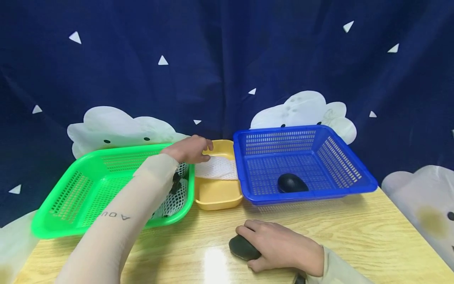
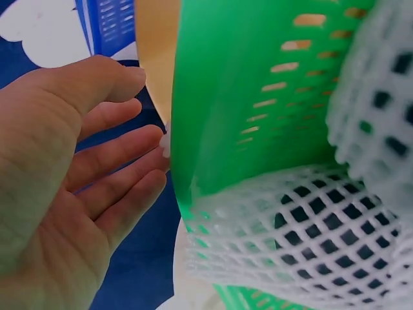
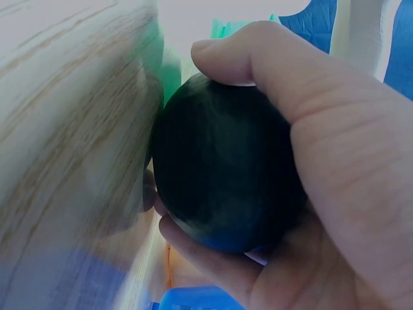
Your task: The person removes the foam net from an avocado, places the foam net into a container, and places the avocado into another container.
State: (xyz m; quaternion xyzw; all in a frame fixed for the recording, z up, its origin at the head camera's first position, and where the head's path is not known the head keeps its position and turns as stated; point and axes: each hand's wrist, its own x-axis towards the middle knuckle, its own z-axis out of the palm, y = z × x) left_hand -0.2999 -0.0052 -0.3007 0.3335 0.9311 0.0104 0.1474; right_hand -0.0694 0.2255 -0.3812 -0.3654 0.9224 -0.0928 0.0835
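Observation:
My left hand point(image 1: 191, 149) hovers at the green basket's point(image 1: 46, 225) right rim, over the yellow tray point(image 1: 218, 195). Its fingers are spread and loosely bent, with nothing held, in the left wrist view. Below them, a white foam net point(image 1: 216, 167) lies across the tray. More white foam netting point(image 2: 329, 226) and dark items sit in the green basket, partly hidden by my forearm. Just above the table, my right hand point(image 1: 278, 244) grips a smooth black computer mouse point(image 3: 222, 165), thumb on one side and fingers on the other.
A blue basket point(image 1: 244, 169) stands at the back right with a similar black computer mouse point(image 1: 291, 183) inside. All three containers stand side by side on the wooden table point(image 1: 170, 256). Behind them hangs a dark blue curtain point(image 1: 213, 59) with cloud patterns.

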